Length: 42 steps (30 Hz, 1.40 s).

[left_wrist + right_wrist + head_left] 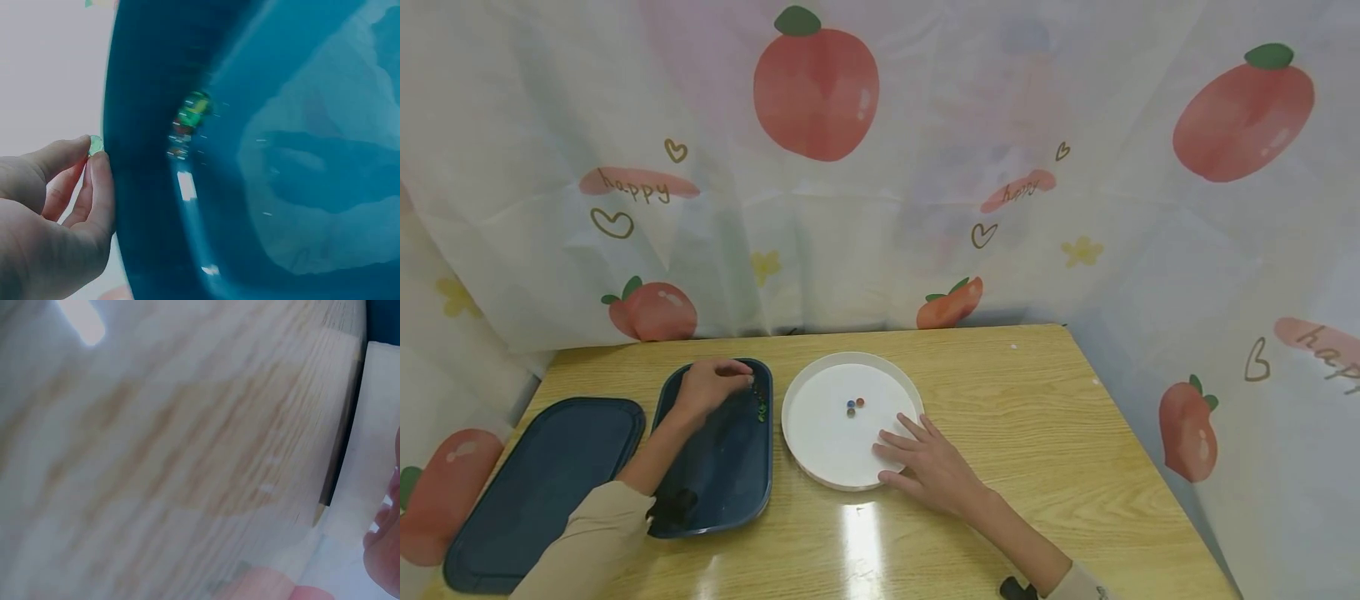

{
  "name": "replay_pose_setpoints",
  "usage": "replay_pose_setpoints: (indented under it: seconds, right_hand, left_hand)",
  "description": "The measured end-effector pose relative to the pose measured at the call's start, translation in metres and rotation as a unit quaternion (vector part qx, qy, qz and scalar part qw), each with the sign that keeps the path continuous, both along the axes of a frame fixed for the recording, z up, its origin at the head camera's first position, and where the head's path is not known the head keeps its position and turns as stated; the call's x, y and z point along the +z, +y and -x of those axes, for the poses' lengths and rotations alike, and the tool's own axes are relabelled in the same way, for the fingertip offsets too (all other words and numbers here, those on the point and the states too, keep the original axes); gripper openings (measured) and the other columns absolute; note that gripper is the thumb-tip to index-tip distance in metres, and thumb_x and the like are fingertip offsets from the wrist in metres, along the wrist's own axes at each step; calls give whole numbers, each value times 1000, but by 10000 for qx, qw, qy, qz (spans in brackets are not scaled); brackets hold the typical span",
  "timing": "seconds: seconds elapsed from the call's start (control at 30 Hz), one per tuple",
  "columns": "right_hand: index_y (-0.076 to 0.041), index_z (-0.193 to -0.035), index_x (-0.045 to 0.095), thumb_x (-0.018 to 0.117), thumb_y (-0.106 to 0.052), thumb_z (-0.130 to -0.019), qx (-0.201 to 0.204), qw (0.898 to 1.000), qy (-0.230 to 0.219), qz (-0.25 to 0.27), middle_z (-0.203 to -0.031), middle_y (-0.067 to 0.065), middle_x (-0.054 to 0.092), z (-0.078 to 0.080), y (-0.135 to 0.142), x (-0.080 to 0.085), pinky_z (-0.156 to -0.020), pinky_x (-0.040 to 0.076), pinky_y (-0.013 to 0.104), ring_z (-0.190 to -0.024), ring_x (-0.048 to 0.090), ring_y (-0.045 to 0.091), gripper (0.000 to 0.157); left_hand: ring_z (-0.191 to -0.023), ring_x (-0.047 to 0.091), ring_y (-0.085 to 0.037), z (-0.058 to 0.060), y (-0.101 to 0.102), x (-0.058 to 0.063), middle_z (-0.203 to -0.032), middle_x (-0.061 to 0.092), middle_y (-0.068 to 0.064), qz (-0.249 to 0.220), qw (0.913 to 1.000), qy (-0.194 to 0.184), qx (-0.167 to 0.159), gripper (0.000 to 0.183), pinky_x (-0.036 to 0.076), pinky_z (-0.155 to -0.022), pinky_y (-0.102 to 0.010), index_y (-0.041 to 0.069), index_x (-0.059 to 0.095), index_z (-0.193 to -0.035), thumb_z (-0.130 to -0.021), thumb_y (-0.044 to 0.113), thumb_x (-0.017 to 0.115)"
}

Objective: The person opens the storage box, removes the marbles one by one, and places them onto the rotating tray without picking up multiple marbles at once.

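Observation:
My left hand (706, 390) is over the far end of a dark blue tray (722, 492). Between thumb and fingertip it pinches a small clear green marble (95, 145). Inside the tray, along its right side, lie several small glassy marbles (194, 110), green, yellow and reddish, blurred in the left wrist view. My right hand (931, 468) has its fingers spread over the near right rim of a round white dish (827, 450). In the dish sit a blue marble (851, 403), an orange-red marble (861, 402) and a greyish marble (851, 412), close together.
A second dark blue tray (542, 492) lies at the left, beside the first. All stand on a wooden table (1015, 400). A white curtain with fruit prints (880, 233) hangs behind and at both sides.

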State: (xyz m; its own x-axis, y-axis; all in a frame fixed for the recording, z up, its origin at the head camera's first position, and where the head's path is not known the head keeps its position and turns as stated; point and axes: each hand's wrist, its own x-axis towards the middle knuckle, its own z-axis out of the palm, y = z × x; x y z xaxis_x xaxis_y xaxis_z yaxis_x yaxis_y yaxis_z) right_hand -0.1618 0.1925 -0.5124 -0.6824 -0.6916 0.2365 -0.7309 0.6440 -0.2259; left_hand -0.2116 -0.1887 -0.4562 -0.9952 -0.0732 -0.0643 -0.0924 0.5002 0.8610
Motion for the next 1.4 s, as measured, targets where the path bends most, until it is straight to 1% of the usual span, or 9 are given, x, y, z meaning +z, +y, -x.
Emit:
replay_pose_setpoints:
  seconds: [0.2,0.33,0.47,0.6,0.77,0.9,1.03,1.2,1.4]
  right_hand:
    - [-23,-135,66,54,-54,-99,7,10000,-22,-6,-141,-4,57,1,0,-1,-116,22,55,-143,35,26,49]
    - [-23,-135,66,55,-53,-99,40,10000,23,19,-140,-4,58,1,0,-2,-115,23,57,-143,36,27,48]
    - [-23,-135,66,55,-53,-99,56,10000,38,30,-140,-4,58,1,0,-1,-115,23,57,-142,36,27,48]
    - [-23,-135,66,54,-54,-99,47,10000,7,4,-140,-4,58,1,0,-1,-115,22,56,-143,36,27,48]
    - [-23,-134,66,55,-54,-99,30,10000,-28,6,-140,-4,58,1,-1,-1,-115,21,57,-143,35,27,48]
    - [-24,-135,66,54,-54,-99,5,10000,-52,-40,-141,-5,57,1,-1,-1,-116,21,56,-144,35,26,49]
    - [-24,-135,66,53,-55,-99,-11,9999,-99,-87,-141,-5,57,1,-1,-1,-116,21,56,-144,34,26,49]
    - [-23,-135,66,53,-54,-99,4,9999,-123,-48,-141,-5,57,1,-1,0,-115,21,57,-144,34,27,49]
    - [-23,-135,66,54,-54,-100,27,9999,-97,-25,-140,-4,58,1,-1,1,-115,21,58,-143,35,28,48]
  left_hand:
    - [-109,60,-39,-2,13,22,-115,67,-21,-128,9997,158,-139,23,49,-91,-51,-2,73,-110,-94,14,70]
    - [-105,61,-35,1,27,26,-108,69,-17,-342,9990,201,-189,20,50,-89,-48,-1,74,-108,-94,12,71]
    - [-101,63,-32,6,43,24,-103,71,-13,-480,9985,169,-183,18,51,-88,-45,0,75,-106,-92,12,72]
    - [-99,63,-30,11,62,24,-101,72,-11,-569,9982,95,-187,17,51,-83,-41,1,75,-104,-91,11,74]
    - [-94,64,-27,15,84,22,-98,72,-9,-550,9982,24,-229,14,51,-77,-36,3,77,-101,-90,10,76]
    - [-91,65,-26,18,99,17,-95,72,-8,-519,9982,59,-294,11,52,-76,-36,3,77,-99,-89,9,76]
    - [-89,66,-25,21,110,10,-95,71,-8,-563,9978,60,-341,10,54,-78,-37,3,77,-97,-88,6,77]
    - [-85,65,-22,24,121,2,-92,71,-6,-579,9978,-14,-318,8,53,-73,-32,3,77,-94,-86,4,78]
    - [-85,66,-22,25,132,-3,-93,73,-7,-573,9975,-112,-386,11,55,-73,-30,0,78,-97,-87,3,76]
